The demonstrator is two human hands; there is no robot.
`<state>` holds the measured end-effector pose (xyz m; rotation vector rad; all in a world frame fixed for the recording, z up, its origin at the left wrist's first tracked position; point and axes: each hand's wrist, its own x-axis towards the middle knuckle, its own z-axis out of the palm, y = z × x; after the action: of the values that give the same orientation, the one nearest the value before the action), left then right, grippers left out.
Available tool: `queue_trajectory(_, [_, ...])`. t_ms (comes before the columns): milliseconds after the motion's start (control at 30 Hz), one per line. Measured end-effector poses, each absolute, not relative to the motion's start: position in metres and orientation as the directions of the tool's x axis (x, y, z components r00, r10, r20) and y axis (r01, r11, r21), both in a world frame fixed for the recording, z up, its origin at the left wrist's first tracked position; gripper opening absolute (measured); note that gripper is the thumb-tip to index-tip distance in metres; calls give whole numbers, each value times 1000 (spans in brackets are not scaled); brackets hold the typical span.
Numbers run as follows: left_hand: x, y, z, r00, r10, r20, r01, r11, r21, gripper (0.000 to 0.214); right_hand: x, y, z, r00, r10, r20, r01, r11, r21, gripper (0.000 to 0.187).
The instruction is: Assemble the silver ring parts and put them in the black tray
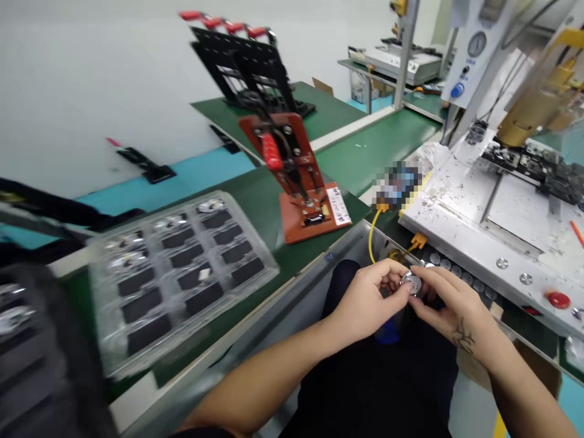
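Note:
Above my lap, a small round silvery part is pinched between the fingers of both hands. My left hand grips its near left side with thumb and fingertips, and my right hand closes on it from the right. Fingers cover part of its rim, so its exact kind cannot be made out. Beyond the hands, a row of similar round discs lies along the front of the machine.
On the green bench at left lies a clear plastic tray with dark slots and several shiny parts. Behind it stands an orange toggle-clamp fixture. A metal-topped machine with a red button is at right; a yellow cable hangs nearby.

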<state>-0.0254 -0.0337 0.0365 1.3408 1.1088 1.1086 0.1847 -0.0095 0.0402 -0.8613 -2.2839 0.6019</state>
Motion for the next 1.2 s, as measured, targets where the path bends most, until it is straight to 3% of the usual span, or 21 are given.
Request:
queue_trajectory(67, [-39,-31,48,137,978,158,178,-181,967,13,178,2,44,-648,617,447,414,778,-472,50])
queue_trajectory(133, [-64,-20,67,81,925,372,343,-376,861,22,168,15,47,-658,560,504,392,825,-406,49])
queue_trajectory(167, [-80,-11,79,32,855,517,431,-479,765,23,162,22,49,-646,547,532,387,836,-389,48])
queue_trajectory(267, [-135,25,113,-21,481,877,654,-657,376,11,144,40,58,-601,532,596,375,847,-377,41])
queue_trajectory(300, [-151,38,121,35,401,916,695,-668,266,16,139,45,61,-589,532,608,373,846,-380,40])
queue_trajectory(367, [-174,60,131,232,364,902,702,-705,104,34,130,53,66,-570,540,619,373,842,-391,37])
queue_trajectory(433, [-183,72,139,368,383,847,666,-745,48,50,123,61,68,-557,549,623,375,835,-402,36])
queue_trajectory(500, [-182,78,152,345,419,840,652,-751,107,56,117,70,67,-541,564,624,373,826,-422,36])
queue_trajectory(633, [-188,97,201,-27,517,856,608,-671,425,47,93,95,59,-549,583,599,357,811,-462,35])
queue_trajectory(733, [-224,119,222,-217,640,737,504,-574,646,35,71,113,48,-601,577,554,320,808,-495,30])
queue_trajectory(800, [-258,121,210,-307,706,638,525,-434,732,26,59,121,37,-631,573,524,286,799,-529,29])
queue_trajectory(900, [-292,98,157,-302,894,331,662,-52,747,24,46,133,17,-659,569,493,260,786,-560,29])
queue_trajectory(933, [-294,87,135,-188,970,154,698,22,715,23,41,137,10,-666,566,487,255,786,-564,29])
queue_trajectory(1000, [-287,69,93,-67,998,1,712,48,701,15,27,147,-1,-680,559,474,247,784,-570,28])
queue_trajectory(1200, [-235,78,20,-43,999,6,737,28,675,24,-20,176,-19,-703,567,428,247,760,-601,26])
